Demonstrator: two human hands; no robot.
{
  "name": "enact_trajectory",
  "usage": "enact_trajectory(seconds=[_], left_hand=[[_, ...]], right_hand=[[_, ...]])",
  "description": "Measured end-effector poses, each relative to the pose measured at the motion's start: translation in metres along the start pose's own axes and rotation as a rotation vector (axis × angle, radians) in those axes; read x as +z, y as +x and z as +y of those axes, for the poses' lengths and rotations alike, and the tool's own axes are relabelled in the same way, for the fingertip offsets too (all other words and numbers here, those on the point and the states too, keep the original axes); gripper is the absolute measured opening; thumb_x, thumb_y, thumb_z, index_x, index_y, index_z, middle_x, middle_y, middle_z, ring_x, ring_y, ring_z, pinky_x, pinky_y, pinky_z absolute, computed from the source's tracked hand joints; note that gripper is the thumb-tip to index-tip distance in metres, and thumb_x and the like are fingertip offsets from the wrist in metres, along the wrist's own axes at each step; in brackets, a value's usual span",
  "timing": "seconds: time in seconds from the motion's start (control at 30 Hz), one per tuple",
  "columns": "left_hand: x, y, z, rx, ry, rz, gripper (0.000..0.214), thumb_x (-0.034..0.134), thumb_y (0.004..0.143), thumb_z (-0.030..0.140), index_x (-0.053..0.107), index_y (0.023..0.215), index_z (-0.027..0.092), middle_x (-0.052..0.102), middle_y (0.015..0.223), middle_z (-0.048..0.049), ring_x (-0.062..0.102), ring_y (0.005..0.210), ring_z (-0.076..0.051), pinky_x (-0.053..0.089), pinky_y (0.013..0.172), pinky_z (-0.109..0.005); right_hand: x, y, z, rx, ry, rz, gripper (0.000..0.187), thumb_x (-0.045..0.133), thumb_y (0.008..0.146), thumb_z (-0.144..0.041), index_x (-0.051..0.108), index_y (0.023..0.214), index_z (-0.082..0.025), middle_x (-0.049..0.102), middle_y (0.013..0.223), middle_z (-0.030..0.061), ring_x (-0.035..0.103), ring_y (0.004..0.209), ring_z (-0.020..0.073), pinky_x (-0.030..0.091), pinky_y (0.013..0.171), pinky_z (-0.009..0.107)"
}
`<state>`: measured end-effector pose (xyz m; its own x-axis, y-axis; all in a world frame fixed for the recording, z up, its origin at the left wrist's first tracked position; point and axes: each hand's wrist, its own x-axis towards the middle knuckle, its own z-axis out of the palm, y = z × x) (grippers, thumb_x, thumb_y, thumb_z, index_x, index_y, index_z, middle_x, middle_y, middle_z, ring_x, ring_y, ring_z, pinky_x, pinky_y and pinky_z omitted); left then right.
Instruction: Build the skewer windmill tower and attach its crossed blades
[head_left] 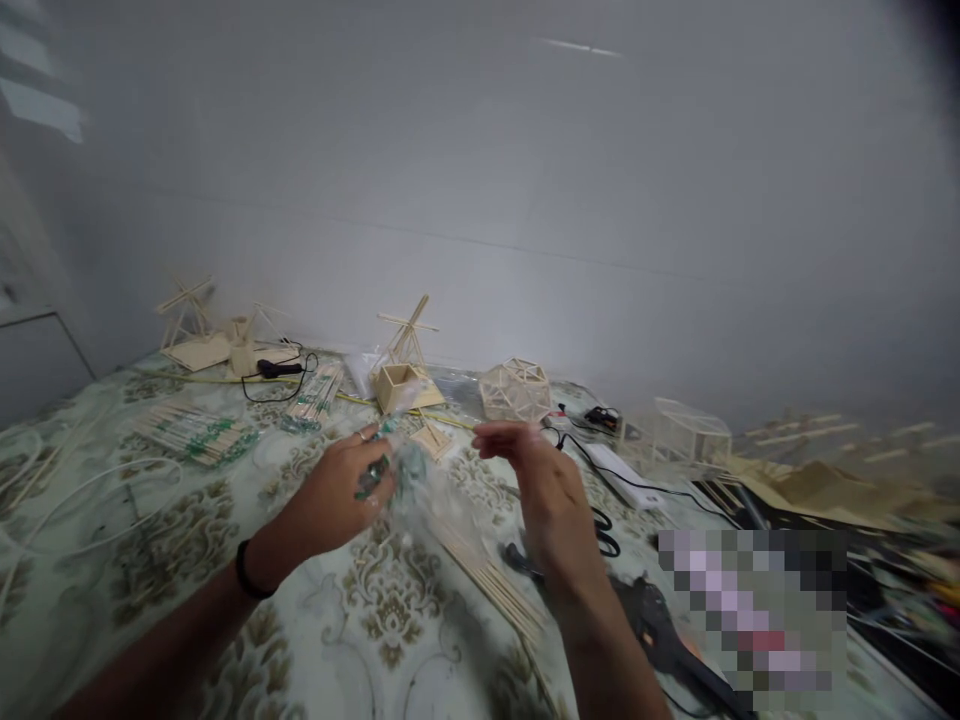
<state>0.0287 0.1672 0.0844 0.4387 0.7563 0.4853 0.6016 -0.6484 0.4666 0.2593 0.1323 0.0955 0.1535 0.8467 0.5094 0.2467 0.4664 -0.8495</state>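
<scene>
My left hand [337,490] is closed on the crumpled top of a clear plastic packet of thin wooden sticks [450,535], which has green print at the gripped end. The packet slants down to the right, its sticks [495,585] spilling onto the patterned cloth [375,610]. My right hand [536,480] hovers just right of the packet with fingers partly stretched toward it, holding nothing I can see. Motion blur smears both hands.
Small stick-built models stand along the wall: windmills [405,335], an open box [401,385], lattice cubes [516,388]. More stick packets [199,435] lie left. A black glue gun [660,625], scissors [604,535], cables and cardboard scraps [817,485] lie right.
</scene>
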Motion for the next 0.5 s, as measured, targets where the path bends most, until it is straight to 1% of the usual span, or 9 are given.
enact_trajectory(seconds=[0.03, 0.1, 0.17, 0.2, 0.27, 0.3, 0.37, 0.43, 0.5], left_hand=[[-0.002, -0.002, 0.005, 0.071, -0.033, -0.081, 0.020, 0.050, 0.091, 0.020, 0.060, 0.073, 0.022, 0.067, 0.079, -0.0052, 0.066, 0.087, -0.025, 0.054, 0.085, -0.039], [-0.003, -0.006, 0.013, 0.179, -0.103, -0.191, 0.018, 0.051, 0.091, 0.019, 0.062, 0.077, 0.022, 0.069, 0.086, -0.0056, 0.067, 0.091, -0.024, 0.054, 0.084, -0.035], [-0.003, -0.011, 0.017, 0.222, -0.152, -0.243, 0.015, 0.053, 0.090, 0.017, 0.065, 0.082, 0.023, 0.072, 0.096, -0.0068, 0.067, 0.100, -0.024, 0.054, 0.089, -0.035], [-0.002, -0.012, 0.018, 0.228, -0.167, -0.259, 0.014, 0.054, 0.090, 0.018, 0.067, 0.086, 0.023, 0.072, 0.101, -0.0073, 0.067, 0.105, -0.025, 0.054, 0.092, -0.036], [0.000, -0.013, 0.017, 0.212, -0.174, -0.265, 0.014, 0.055, 0.093, 0.021, 0.068, 0.090, 0.023, 0.072, 0.106, -0.0084, 0.065, 0.114, -0.026, 0.053, 0.098, -0.037], [0.002, -0.012, 0.016, 0.190, -0.167, -0.253, 0.015, 0.054, 0.095, 0.023, 0.068, 0.090, 0.023, 0.073, 0.108, -0.0090, 0.064, 0.118, -0.027, 0.052, 0.100, -0.038], [0.005, -0.010, 0.012, 0.135, -0.154, -0.203, 0.019, 0.052, 0.098, 0.027, 0.068, 0.089, 0.023, 0.072, 0.111, -0.0095, 0.061, 0.121, -0.028, 0.051, 0.101, -0.040], [0.008, -0.005, 0.008, 0.086, -0.148, -0.148, 0.021, 0.051, 0.097, 0.026, 0.067, 0.086, 0.022, 0.072, 0.110, -0.0092, 0.063, 0.115, -0.026, 0.051, 0.100, -0.039], [0.010, -0.001, 0.002, 0.015, -0.124, -0.086, 0.019, 0.051, 0.093, 0.021, 0.064, 0.079, 0.021, 0.071, 0.098, -0.0073, 0.065, 0.098, -0.023, 0.051, 0.090, -0.036]], right_hand=[[0.002, 0.000, -0.002, 0.012, -0.063, -0.056, 0.039, 0.051, 0.101, -0.052, 0.076, 0.098, -0.022, 0.074, 0.095, 0.0056, 0.065, 0.089, 0.0214, 0.051, 0.086, 0.036], [0.007, -0.002, -0.004, 0.051, -0.186, -0.244, 0.028, 0.066, 0.092, -0.047, 0.076, 0.093, -0.021, 0.072, 0.086, 0.0032, 0.063, 0.080, 0.0198, 0.049, 0.076, 0.033], [0.013, -0.004, -0.004, 0.071, -0.222, -0.368, 0.023, 0.071, 0.088, -0.042, 0.074, 0.085, -0.020, 0.067, 0.076, 0.0005, 0.059, 0.072, 0.0175, 0.046, 0.068, 0.030], [0.016, -0.005, -0.004, 0.069, -0.210, -0.384, 0.024, 0.071, 0.087, -0.042, 0.072, 0.080, -0.019, 0.064, 0.071, -0.0004, 0.057, 0.069, 0.0167, 0.045, 0.066, 0.029], [0.020, -0.007, -0.002, 0.046, -0.153, -0.318, 0.026, 0.072, 0.087, -0.043, 0.070, 0.077, -0.019, 0.063, 0.071, -0.0001, 0.057, 0.069, 0.0164, 0.046, 0.067, 0.029], [0.021, -0.007, -0.001, 0.032, -0.118, -0.249, 0.026, 0.073, 0.087, -0.044, 0.069, 0.078, -0.019, 0.066, 0.074, 0.0011, 0.059, 0.072, 0.0169, 0.048, 0.069, 0.030], [0.020, -0.006, 0.000, 0.014, -0.026, -0.092, 0.024, 0.074, 0.087, -0.043, 0.070, 0.087, -0.019, 0.071, 0.086, 0.0039, 0.064, 0.077, 0.0176, 0.051, 0.073, 0.031], [0.017, -0.003, -0.001, -0.010, 0.073, 0.096, 0.022, 0.072, 0.089, -0.040, 0.068, 0.098, -0.020, 0.072, 0.091, 0.0045, 0.066, 0.078, 0.0172, 0.053, 0.071, 0.031], [0.012, -0.001, -0.008, -0.066, 0.158, 0.281, 0.020, 0.070, 0.092, -0.037, 0.066, 0.101, -0.021, 0.071, 0.090, 0.0033, 0.067, 0.076, 0.0167, 0.054, 0.068, 0.031]])
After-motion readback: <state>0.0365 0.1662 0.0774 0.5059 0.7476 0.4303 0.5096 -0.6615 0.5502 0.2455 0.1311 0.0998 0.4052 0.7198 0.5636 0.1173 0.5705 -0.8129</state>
